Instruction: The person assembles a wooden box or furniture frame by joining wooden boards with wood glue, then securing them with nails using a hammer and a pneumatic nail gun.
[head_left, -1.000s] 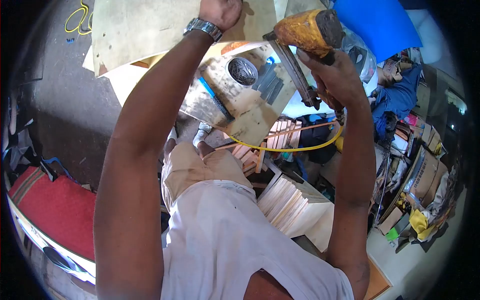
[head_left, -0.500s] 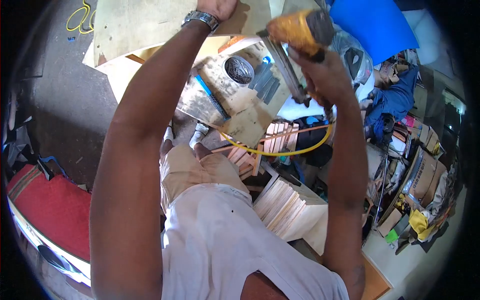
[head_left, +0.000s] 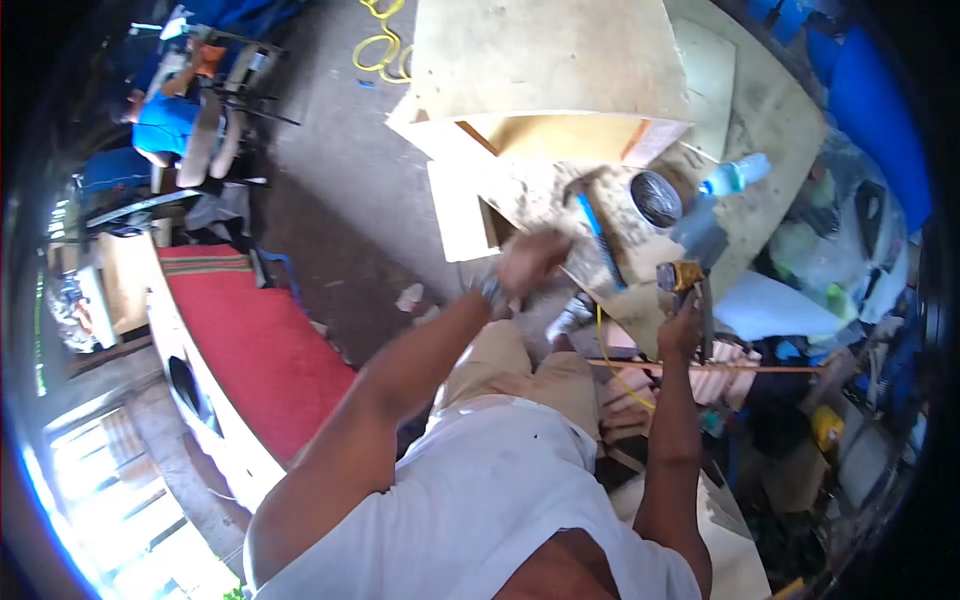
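My right hand [head_left: 680, 328] is wrapped round the handle of a yellow and black nail gun [head_left: 682, 277], held over the near right edge of the wooden worktable [head_left: 775, 110]. In front of my body my left hand [head_left: 533, 262] is smeared by motion, near a hammer [head_left: 573, 192] whose head shows on the table. A blue-handled tool [head_left: 600, 240] lies beside it. Farther back stands a curved plywood piece [head_left: 545, 60]. A round tin of nails [head_left: 656, 198] and a plastic bottle [head_left: 735, 174] are on the table.
A yellow hose [head_left: 612, 365] hangs below the table, near stacked wood strips [head_left: 722, 375]. To the left is a red-covered surface [head_left: 250, 350]. Another person in blue [head_left: 165, 125] is at the upper left. Plastic bags [head_left: 850, 230] lie at the right.
My left hand has come off the plywood and back toward my body. My right hand has lowered the nail gun. The view has swung left, bringing the other person into sight.
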